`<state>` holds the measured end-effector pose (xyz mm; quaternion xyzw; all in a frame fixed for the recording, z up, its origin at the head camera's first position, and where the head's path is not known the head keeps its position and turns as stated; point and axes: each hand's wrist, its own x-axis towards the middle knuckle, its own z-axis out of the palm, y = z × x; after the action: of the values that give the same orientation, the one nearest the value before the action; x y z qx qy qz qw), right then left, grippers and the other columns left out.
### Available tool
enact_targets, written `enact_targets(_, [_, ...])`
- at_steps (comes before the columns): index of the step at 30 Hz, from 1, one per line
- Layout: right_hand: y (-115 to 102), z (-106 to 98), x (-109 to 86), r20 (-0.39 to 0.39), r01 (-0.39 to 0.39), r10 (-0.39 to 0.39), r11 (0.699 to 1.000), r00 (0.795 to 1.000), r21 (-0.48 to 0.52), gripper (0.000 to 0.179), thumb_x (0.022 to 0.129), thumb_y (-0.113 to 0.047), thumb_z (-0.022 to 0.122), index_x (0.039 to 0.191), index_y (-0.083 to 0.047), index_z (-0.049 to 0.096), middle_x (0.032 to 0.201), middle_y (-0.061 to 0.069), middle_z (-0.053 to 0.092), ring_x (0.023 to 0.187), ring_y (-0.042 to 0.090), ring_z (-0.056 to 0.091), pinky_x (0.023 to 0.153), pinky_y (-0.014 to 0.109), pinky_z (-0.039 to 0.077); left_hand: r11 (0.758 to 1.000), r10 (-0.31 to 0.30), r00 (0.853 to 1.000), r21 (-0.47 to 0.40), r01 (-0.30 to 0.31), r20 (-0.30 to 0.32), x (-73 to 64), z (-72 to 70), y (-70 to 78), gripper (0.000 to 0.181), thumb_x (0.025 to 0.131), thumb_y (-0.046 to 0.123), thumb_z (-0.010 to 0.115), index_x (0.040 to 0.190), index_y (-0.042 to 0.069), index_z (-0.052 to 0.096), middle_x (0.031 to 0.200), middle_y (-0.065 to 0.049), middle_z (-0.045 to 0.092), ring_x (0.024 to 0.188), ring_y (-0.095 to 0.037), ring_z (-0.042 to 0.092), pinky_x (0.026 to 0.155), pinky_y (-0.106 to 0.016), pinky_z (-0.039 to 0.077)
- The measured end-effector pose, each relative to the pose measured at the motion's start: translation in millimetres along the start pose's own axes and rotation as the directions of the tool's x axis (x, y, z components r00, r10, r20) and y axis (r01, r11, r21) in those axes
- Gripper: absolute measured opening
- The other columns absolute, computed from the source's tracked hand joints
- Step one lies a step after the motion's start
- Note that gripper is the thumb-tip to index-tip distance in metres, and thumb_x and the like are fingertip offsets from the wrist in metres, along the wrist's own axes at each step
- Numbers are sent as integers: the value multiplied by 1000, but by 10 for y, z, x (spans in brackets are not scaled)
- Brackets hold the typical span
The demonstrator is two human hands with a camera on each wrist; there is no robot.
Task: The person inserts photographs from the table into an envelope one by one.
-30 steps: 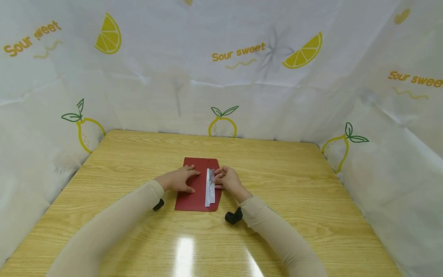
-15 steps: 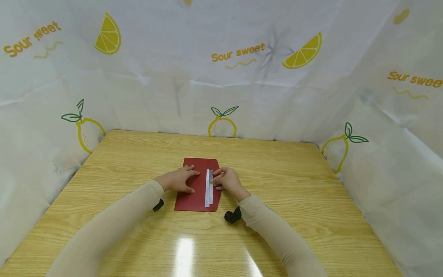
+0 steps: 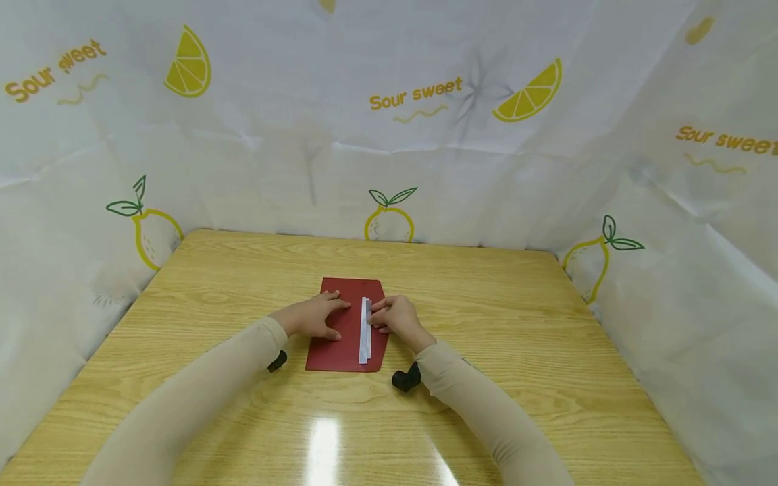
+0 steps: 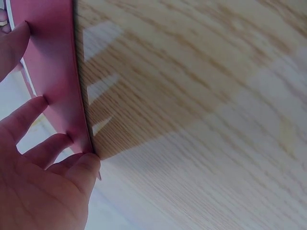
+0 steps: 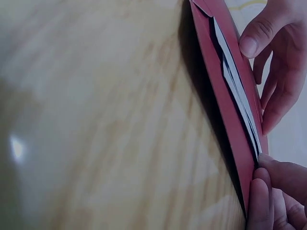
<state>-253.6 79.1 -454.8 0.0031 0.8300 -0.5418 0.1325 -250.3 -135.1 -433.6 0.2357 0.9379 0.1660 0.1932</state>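
Note:
A red envelope (image 3: 343,354) lies on the table with its flap on the right. Folded white paper (image 3: 365,337) sticks out as a narrow strip from its mouth; the remainder is hidden inside. My left hand (image 3: 313,317) rests spread on the envelope's left part, fingertips pressing its surface, as the left wrist view also shows. At the paper's right edge my right hand (image 3: 401,318) pinches with thumb and fingers. In the right wrist view, the right thumb (image 5: 280,172) touches the paper's edge beside the red flap, and curled fingers sit below it.
The wooden table (image 3: 486,304) stretches around the envelope. A white cloth (image 3: 273,135) with lemon prints hangs behind and along both sides. Black wrist mounts, one on the left (image 3: 277,361) and one on the right (image 3: 406,378), sit close to the tabletop.
The right hand has shifted slightly left with the paper, which now shows as a thinner strip outside the envelope. The left hand stays where it was.

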Motion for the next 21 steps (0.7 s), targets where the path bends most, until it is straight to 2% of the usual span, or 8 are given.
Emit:
enact_targets(7, [22,6,-4,6,10,-10,1000,1000,1,20,81,-2,76,100,0,72,79,7,70,60,8,61,55,22,55,1000,8,1000,-12,-8,-5,3,31,-22,69,87,31,72,146,11,43,158,-22,22,145,-40,22,114,-53,28])
enact_targets(21, [-6,-12,-22,19,16,-16,1000,1000,1,23,81,-2,76,102,2,70,80,7,70,61,9,61,54,23,55,999,23,1000,-39,-23,-1,-27,-15,3,70,86,34,73,145,10,44,157,-24,22,144,-43,22,113,-55,28])
